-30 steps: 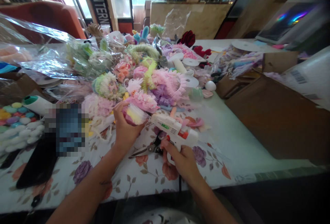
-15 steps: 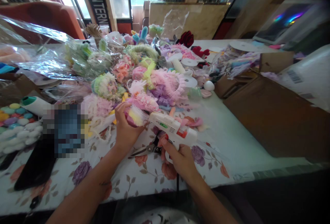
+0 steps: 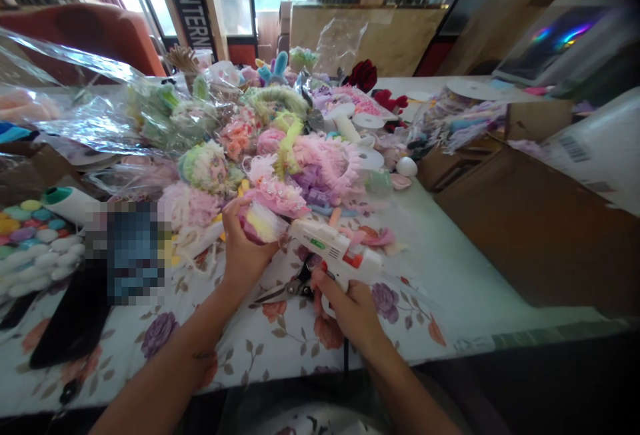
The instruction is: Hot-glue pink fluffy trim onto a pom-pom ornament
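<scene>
Small pink-and-yellow frilly rosette [image 3: 261, 223], white glue gun [image 3: 336, 251] nozzle against it

The left hand [image 3: 243, 248] holds a small frilly ornament [image 3: 261, 223], pink with a yellow patch, its fingers curled around it just above the desk [image 3: 465, 275]. The right hand [image 3: 350, 308] is wrapped around the handle of a white hot glue gun [image 3: 336, 251], whose nozzle touches the ornament's right edge. A pair of scissors [image 3: 290, 288] lies on the floral tablecloth [image 3: 280, 341] between the two wrists. Behind the hands sits a heap of pastel lace rosettes [image 3: 320, 168], with clear plastic bags [image 3: 100, 115] to the left. A tray of coloured pompoms [image 3: 30, 241] lies at far left, and cardboard boxes [image 3: 540, 228] stand at right.
</scene>
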`<state>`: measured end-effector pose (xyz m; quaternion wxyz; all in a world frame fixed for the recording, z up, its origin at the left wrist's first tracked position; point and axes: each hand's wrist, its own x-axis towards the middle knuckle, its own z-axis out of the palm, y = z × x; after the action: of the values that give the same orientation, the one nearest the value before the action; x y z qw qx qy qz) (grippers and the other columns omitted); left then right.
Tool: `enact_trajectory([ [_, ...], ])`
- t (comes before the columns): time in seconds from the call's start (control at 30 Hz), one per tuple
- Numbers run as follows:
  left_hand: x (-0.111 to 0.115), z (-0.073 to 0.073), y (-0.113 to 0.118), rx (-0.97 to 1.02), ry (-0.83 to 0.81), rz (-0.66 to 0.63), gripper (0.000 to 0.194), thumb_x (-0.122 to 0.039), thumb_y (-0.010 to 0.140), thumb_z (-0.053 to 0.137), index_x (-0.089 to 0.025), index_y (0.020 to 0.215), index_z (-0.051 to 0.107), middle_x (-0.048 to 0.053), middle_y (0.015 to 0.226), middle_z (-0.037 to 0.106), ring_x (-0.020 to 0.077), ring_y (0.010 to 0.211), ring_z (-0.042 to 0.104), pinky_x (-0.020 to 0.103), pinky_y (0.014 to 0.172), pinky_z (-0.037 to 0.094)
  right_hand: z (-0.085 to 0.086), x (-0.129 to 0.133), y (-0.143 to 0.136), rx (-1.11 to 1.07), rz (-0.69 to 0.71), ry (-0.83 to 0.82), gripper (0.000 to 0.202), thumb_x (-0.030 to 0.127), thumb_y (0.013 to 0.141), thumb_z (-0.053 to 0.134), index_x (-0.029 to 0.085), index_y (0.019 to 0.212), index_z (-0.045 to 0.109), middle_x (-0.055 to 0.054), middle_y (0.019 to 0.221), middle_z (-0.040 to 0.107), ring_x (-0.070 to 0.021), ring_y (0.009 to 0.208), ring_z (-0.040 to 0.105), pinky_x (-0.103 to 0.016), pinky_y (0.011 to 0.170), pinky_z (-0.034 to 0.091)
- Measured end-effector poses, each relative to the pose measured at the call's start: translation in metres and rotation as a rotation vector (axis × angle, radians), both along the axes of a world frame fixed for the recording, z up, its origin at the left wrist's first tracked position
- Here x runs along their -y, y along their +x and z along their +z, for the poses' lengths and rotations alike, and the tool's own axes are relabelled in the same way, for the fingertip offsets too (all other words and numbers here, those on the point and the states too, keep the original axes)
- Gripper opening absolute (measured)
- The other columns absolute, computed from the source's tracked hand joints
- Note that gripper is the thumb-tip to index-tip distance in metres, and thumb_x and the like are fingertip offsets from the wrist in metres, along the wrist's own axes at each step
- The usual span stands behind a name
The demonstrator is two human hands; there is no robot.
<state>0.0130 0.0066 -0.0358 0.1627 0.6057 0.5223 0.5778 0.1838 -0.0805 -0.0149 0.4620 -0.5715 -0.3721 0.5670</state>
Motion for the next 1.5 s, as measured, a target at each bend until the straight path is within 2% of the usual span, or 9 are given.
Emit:
enact_trajectory([
  [0.1,0.0,0.0,0.0,-0.02,0.01,0.0,0.083,-0.033,0.061,0.089,-0.028,0.13,0.044,0.009,0.133,0.049,0.0299,0.13,0.05,0.045,0.111,0.04,-0.005,-0.002,0.0,0.018,0.01,0.051,0.04,0.057,0.077,0.072,0.021,0.067,0.059,0.003,0.044,0.055,-0.0108,0.035,0.047,-0.022,0.033,0.041],
  [0.37,-0.001,0.004,0.0,0.085,-0.023,0.036,0.086,-0.031,0.057,0.092,-0.028,0.129,0.045,0.007,0.131,0.05,0.028,0.127,0.051,0.042,0.109,0.039,-0.017,-0.001,0.001,-0.042,0.013,-0.037,0.042,0.062,0.074,0.073,0.023,0.071,0.057,0.005,0.043,0.054,-0.0117,0.029,0.045,-0.023,0.027,0.04],
  [0.6,0.001,0.007,0.001,0.086,-0.052,0.005,0.084,-0.031,0.056,0.091,-0.027,0.127,0.046,0.007,0.131,0.05,0.029,0.126,0.051,0.043,0.109,0.039,-0.011,-0.002,0.001,0.03,0.005,0.054,0.041,0.058,0.08,0.069,0.021,0.065,0.06,0.002,0.044,0.055,-0.0098,0.033,0.046,-0.021,0.031,0.039],
  [0.77,0.0,0.008,0.001,0.101,-0.058,0.041,0.086,-0.028,0.056,0.091,-0.027,0.128,0.045,0.007,0.132,0.05,0.0278,0.124,0.052,0.041,0.107,0.04,-0.012,-0.001,0.001,-0.017,0.013,-0.02,0.042,0.062,0.075,0.073,0.022,0.072,0.059,0.004,0.045,0.055,-0.0117,0.03,0.045,-0.024,0.028,0.039],
  [0.93,0.001,0.01,0.002,0.096,-0.081,0.019,0.085,-0.029,0.055,0.09,-0.027,0.127,0.046,0.007,0.131,0.051,0.0281,0.124,0.052,0.041,0.107,0.04,-0.011,0.0,0.001,0.035,0.015,0.031,0.045,0.062,0.078,0.07,0.021,0.063,0.059,0.001,0.044,0.055,-0.0109,0.033,0.047,-0.022,0.032,0.039],
  [1.1,0.0,0.008,0.001,0.106,-0.064,0.032,0.085,-0.028,0.056,0.09,-0.027,0.127,0.045,0.007,0.132,0.05,0.0281,0.126,0.051,0.042,0.109,0.039,-0.013,-0.001,0.001,-0.011,0.014,-0.003,0.041,0.061,0.075,0.072,0.023,0.07,0.059,0.003,0.044,0.055,-0.0127,0.032,0.047,-0.023,0.029,0.037],
  [1.2,0.0,0.008,0.001,0.104,-0.061,0.034,0.085,-0.029,0.056,0.091,-0.027,0.127,0.045,0.007,0.131,0.05,0.0279,0.125,0.051,0.042,0.109,0.039,-0.014,-0.002,0.001,-0.017,0.018,-0.023,0.041,0.06,0.074,0.073,0.023,0.068,0.058,0.004,0.044,0.055,-0.0123,0.032,0.046,-0.024,0.029,0.038],
  [1.33,0.002,0.01,0.002,0.098,-0.084,0.022,0.085,-0.029,0.055,0.09,-0.027,0.127,0.046,0.007,0.131,0.051,0.0283,0.123,0.053,0.042,0.106,0.041,-0.009,-0.001,0.001,0.036,0.024,0.015,0.043,0.06,0.077,0.071,0.022,0.061,0.058,0.002,0.043,0.055,-0.0113,0.033,0.047,-0.024,0.032,0.041],
  [1.5,0.002,0.01,0.002,0.1,-0.08,0.028,0.085,-0.028,0.055,0.09,-0.026,0.127,0.046,0.007,0.131,0.051,0.0277,0.122,0.053,0.04,0.105,0.042,-0.003,0.002,0.0,0.019,0.025,-0.053,0.04,0.06,0.079,0.069,0.022,0.069,0.06,0.003,0.044,0.056,-0.0127,0.03,0.049,-0.024,0.03,0.042],
])
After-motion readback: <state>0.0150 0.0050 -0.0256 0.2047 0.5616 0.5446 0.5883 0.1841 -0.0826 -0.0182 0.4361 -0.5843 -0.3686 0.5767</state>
